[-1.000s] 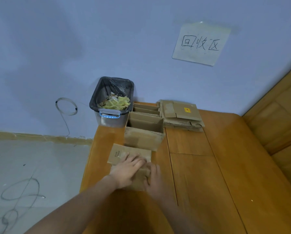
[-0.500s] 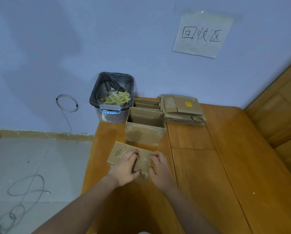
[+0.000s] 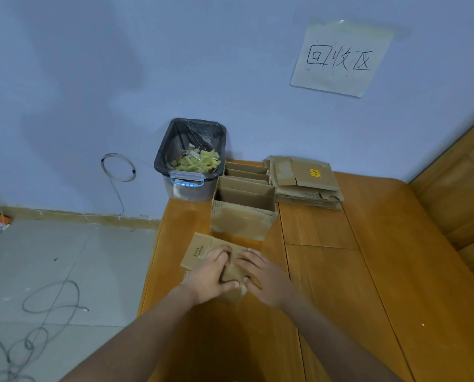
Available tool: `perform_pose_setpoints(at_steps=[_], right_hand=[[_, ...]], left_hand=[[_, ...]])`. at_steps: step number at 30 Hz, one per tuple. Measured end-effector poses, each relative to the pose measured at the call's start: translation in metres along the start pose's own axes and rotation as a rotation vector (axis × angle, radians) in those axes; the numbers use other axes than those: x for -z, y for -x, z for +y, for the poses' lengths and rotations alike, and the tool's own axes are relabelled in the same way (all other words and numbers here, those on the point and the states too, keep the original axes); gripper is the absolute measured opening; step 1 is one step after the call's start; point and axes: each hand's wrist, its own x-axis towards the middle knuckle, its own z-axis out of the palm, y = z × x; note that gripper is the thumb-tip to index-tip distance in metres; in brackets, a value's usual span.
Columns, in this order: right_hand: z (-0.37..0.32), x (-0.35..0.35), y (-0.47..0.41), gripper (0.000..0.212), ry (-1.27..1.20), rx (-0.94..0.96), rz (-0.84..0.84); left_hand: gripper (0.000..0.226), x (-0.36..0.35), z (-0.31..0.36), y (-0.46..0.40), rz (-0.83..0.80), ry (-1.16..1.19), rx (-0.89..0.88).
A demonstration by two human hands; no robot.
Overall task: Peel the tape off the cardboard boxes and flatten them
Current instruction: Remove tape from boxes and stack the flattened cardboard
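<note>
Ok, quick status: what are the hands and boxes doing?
Both hands, left hand and right hand, grip the near box. Open boxes wait behind. Flattened stack at back. Nothing blocking.

Blue wall (image 3: 175,64) — grey floor (image 3: 65,271) — wooden table (image 3: 340,285)

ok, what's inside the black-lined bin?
The bin with the black liner holds a heap of yellow-green tape strips and a few paler scraps. Anything beneath that heap, and the bin's bottom, is covered.
</note>
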Motion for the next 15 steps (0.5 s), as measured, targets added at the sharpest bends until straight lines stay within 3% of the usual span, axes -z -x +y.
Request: perform_pose_setpoints(at_steps=[8, 15], right_hand=[[0.0055, 0.0052, 0.0077, 0.046, 0.031, 0.024, -0.035], [-0.0039, 0.0075, 0.0059, 0.043, -0.050, -0.094, -0.027]], left_hand=[[0.043, -0.0015, -0.0033, -0.0006, -0.008, -0.010, -0.004], [0.043, -0.0013, -0.0045, -0.0006, -0.009, -0.015, -0.008]])
